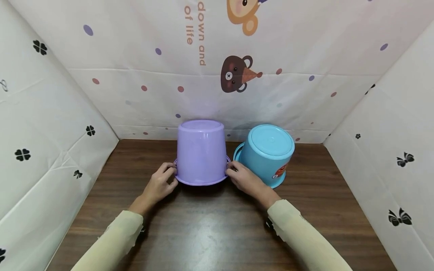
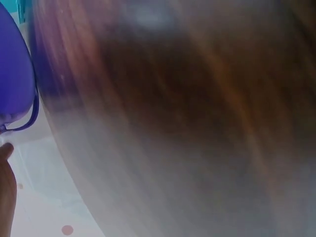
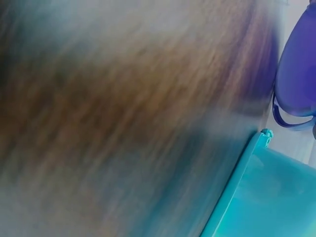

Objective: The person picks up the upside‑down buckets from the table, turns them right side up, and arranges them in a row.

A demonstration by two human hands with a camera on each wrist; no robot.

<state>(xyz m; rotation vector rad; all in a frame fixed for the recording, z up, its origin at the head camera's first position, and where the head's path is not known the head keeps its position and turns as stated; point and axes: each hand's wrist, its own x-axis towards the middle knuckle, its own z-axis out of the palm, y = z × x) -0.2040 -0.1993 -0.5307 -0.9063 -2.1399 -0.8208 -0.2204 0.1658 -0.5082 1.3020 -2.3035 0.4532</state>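
Observation:
A purple bucket (image 1: 201, 154) stands bottom up near the back of the table, its rim facing down. On its left side my left hand (image 1: 160, 182) grips the rim with curled fingers. My right hand (image 1: 245, 178) pinches the rim on the opposite side. In the left wrist view the bucket's wall and thin handle (image 2: 34, 111) show at the left edge, with part of the left hand (image 2: 6, 182) below. The right wrist view catches the purple handle (image 3: 286, 121) above a blue bucket (image 3: 281, 192).
Just right of the purple bucket, the blue bucket (image 1: 268, 165) also rests bottom up, tilted, with a red label (image 1: 280, 171). My right forearm passes in front of it. A patterned cloth wall (image 1: 152, 101) rises behind the brown table (image 1: 200, 233), with white side walls.

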